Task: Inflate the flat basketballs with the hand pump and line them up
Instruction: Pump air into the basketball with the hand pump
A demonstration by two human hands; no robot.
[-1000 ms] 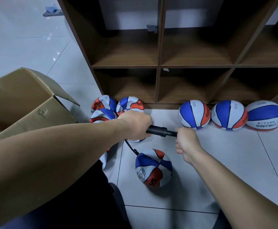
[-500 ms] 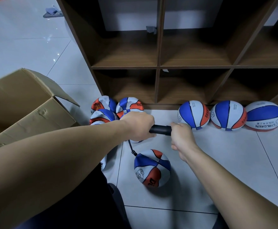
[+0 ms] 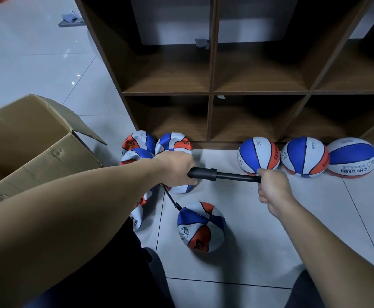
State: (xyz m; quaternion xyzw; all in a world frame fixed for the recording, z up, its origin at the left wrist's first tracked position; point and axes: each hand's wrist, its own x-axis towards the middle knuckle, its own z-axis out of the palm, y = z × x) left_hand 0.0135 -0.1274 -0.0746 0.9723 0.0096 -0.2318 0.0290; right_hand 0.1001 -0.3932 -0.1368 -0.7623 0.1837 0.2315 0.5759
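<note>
Pump: black hand pump (image 3: 212, 173) held level above the floor, plunger rod drawn out.
Hands: left hand (image 3: 177, 168) grips the barrel; right hand (image 3: 272, 185) grips the handle.
Hose: hose (image 3: 170, 197) runs down into the basketball (image 3: 200, 227) on the tiled floor (image 3: 270, 241).
Row: three round balls (image 3: 305, 156) against the wooden shelf (image 3: 210, 92).
Left: crumpled, seemingly flat balls (image 3: 155, 145) beside a cardboard box (image 3: 26, 141).

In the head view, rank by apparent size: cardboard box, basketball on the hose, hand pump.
1. cardboard box, though nearer the camera
2. basketball on the hose
3. hand pump, longer but thin
</note>
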